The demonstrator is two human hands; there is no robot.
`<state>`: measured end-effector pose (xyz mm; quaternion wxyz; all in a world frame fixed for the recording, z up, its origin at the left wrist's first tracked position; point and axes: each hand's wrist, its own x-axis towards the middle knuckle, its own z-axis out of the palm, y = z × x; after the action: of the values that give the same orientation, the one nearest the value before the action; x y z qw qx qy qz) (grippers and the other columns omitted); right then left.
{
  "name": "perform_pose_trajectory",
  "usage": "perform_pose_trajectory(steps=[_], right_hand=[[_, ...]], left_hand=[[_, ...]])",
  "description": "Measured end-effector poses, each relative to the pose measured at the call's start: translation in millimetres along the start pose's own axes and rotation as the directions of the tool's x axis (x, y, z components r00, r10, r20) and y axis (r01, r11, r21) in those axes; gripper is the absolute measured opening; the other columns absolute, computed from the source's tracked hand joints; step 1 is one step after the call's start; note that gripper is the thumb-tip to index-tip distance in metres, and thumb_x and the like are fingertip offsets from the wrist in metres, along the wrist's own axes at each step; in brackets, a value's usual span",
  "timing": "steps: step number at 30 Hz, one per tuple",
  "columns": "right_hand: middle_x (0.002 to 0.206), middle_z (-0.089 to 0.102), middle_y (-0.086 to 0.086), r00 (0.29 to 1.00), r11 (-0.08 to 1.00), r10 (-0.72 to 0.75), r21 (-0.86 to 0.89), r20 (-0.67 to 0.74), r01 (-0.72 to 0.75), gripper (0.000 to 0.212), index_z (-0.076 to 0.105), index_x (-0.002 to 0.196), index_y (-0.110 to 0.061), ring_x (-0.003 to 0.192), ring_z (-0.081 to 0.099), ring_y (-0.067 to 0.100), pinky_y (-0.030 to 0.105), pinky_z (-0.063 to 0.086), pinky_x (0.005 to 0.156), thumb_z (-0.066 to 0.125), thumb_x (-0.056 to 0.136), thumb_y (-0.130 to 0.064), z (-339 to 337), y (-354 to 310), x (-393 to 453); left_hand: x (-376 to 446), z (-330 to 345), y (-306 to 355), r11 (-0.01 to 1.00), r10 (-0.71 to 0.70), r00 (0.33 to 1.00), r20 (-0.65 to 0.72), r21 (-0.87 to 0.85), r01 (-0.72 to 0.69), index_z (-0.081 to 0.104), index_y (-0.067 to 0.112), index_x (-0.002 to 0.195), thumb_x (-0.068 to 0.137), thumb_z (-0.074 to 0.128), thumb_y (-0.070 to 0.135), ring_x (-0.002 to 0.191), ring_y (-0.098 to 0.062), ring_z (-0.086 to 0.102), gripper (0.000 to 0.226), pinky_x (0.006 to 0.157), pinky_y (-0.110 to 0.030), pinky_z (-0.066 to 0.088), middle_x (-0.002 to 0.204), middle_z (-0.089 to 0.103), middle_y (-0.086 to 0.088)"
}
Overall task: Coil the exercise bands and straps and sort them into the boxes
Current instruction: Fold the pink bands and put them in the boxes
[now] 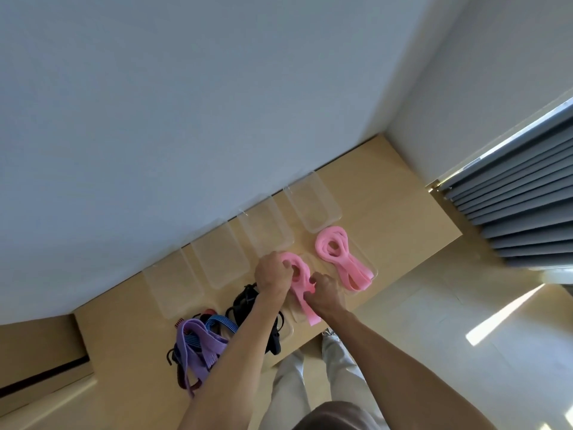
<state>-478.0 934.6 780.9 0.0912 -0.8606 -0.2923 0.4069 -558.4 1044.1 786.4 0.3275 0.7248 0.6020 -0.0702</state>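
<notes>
Pink stretchy band (298,276) is what you've got going right now, sitting on the pale wooden table (403,218) just near of the row of clear plastic boxes (266,229), with its tail hanging toward the near edge. Biggest risk I'd guess: the coil springs back open if you ease off before it's tucked, since that material looks bouncy, and the loose tail could drag it off the edge. Your left hand (273,274) has fingers curled over the far side of the loop, gripping it, and your right hand (324,291) is curled tight, pinching the band just near of the loop. A second pink band (339,259), already coiled, lies to the right on a clear flat lid (373,271), not in a box yet. The purple, blue and black tangle of straps (210,339) waits at the near left.
</notes>
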Motion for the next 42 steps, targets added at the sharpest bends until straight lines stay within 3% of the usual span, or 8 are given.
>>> perform_pose_trajectory(steps=[8,15,21,25,29,35,38,42], right_hand=[[0.108,0.069,0.006,0.989,0.996,0.015,0.085,-0.144,-0.003,0.037,0.063,0.123,-0.016,0.083,0.062,0.020,0.027,0.045,0.066,0.059,0.086,-0.012,-57.8,-26.8,-18.3],[0.123,0.062,0.011,0.958,0.975,-0.214,-0.104,-0.193,0.197,0.041,0.061,0.127,-0.014,0.112,0.059,0.031,0.034,0.049,0.090,0.055,0.086,-0.010,-124.3,-54.8,-18.1],[0.126,0.062,0.012,0.944,0.956,-0.281,-0.136,-0.175,0.259,0.044,0.059,0.131,-0.014,0.112,0.060,0.030,0.034,0.049,0.090,0.056,0.087,-0.010,-170.7,-43.0,0.9],[0.126,0.063,0.009,0.957,0.955,-0.277,-0.138,-0.091,0.263,0.044,0.060,0.129,-0.017,0.112,0.061,0.028,0.033,0.050,0.089,0.056,0.086,-0.010,-185.9,-12.2,23.0],[0.128,0.064,0.006,0.974,0.966,-0.226,-0.128,0.003,0.224,0.041,0.061,0.127,-0.021,0.113,0.062,0.027,0.031,0.049,0.087,0.057,0.087,-0.013,-195.1,24.7,51.8],[0.121,0.066,0.008,0.969,0.964,-0.188,-0.156,0.160,0.213,0.032,0.062,0.120,-0.018,0.107,0.064,0.028,0.029,0.048,0.078,0.057,0.089,-0.019,-186.2,58.6,80.4],[0.120,0.066,0.007,0.965,0.970,-0.168,-0.139,0.204,0.198,0.031,0.061,0.120,-0.016,0.106,0.065,0.027,0.029,0.048,0.076,0.058,0.090,-0.023,-173.6,65.7,95.9],[0.116,0.067,0.010,0.967,0.982,-0.142,-0.090,0.212,0.164,0.030,0.062,0.116,-0.015,0.102,0.065,0.030,0.031,0.050,0.077,0.061,0.087,-0.023,-156.4,68.6,116.5]], left_hand=[[-36.6,-37.8,23.1,0.984,0.062,0.992,-0.109,-0.161,-0.079,0.069,0.016,0.116,0.096,0.060,0.021,0.090,-0.015,0.063,0.023,0.070,-0.025,0.046,0.108,0.073,0.000],[-38.2,-77.2,53.9,0.949,0.208,0.957,-0.204,-0.195,-0.248,0.069,0.010,0.118,0.096,0.056,0.015,0.102,-0.022,0.067,0.026,0.085,-0.035,0.055,0.112,0.073,-0.006],[-30.8,-69.1,88.1,0.950,0.244,0.939,-0.243,-0.136,-0.282,0.070,0.012,0.112,0.095,0.055,0.014,0.098,-0.020,0.067,0.023,0.082,-0.033,0.054,0.107,0.073,-0.003],[-27.7,-35.8,111.5,0.972,0.179,0.968,-0.174,-0.121,-0.201,0.069,0.010,0.112,0.094,0.054,0.014,0.099,-0.024,0.067,0.024,0.082,-0.034,0.054,0.104,0.072,-0.005],[-26.5,1.8,129.2,0.993,0.009,0.999,-0.040,-0.117,-0.013,0.053,0.007,0.075,0.087,0.049,0.008,0.078,-0.030,0.056,0.013,0.061,-0.032,0.038,0.077,0.057,-0.007],[-17.6,47.0,132.8,0.967,-0.223,0.973,0.065,-0.115,0.229,0.062,0.003,0.122,0.094,0.052,0.010,0.092,-0.026,0.063,0.030,0.062,-0.023,0.038,0.115,0.068,-0.013],[-2.1,64.0,129.0,0.942,-0.307,0.951,0.032,-0.132,0.309,0.057,0.005,0.130,0.095,0.053,0.010,0.088,-0.025,0.061,0.036,0.056,-0.022,0.039,0.121,0.066,-0.013],[22.3,83.0,127.5,0.943,-0.306,0.952,-0.021,-0.143,0.300,0.062,0.007,0.123,0.093,0.055,0.013,0.100,-0.030,0.065,0.031,0.076,-0.034,0.050,0.115,0.068,-0.011]])
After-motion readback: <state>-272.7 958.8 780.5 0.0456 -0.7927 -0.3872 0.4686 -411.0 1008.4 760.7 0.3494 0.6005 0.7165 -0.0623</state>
